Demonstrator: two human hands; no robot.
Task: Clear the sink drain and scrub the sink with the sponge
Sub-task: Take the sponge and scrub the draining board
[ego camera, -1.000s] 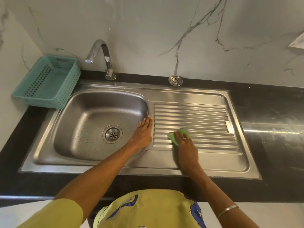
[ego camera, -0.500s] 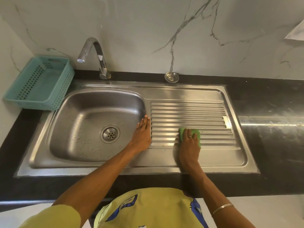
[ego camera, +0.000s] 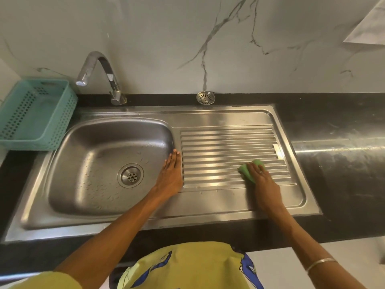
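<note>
A stainless steel sink [ego camera: 87, 142] has a wet bowl on the left with a round drain [ego camera: 130, 175] at its bottom. To its right lies the ribbed drainboard [ego camera: 225, 147]. My right hand [ego camera: 263, 180] presses a green sponge [ego camera: 248, 172] flat on the near right part of the ribs. My left hand [ego camera: 171, 174] rests flat, fingers together, on the rim between bowl and drainboard, holding nothing. A metal strainer [ego camera: 205, 97] sits on the black counter behind the sink, against the wall.
A curved tap [ego camera: 100, 74] stands behind the bowl. A teal perforated basket [ego camera: 35, 113] sits on the counter at the far left. Black counter [ego camera: 337, 155] extends to the right of the sink. A marble wall rises behind.
My right hand has slid the sponge to the right along the drainboard ribs. My left hand has stayed on the rim. The view has shifted slightly.
</note>
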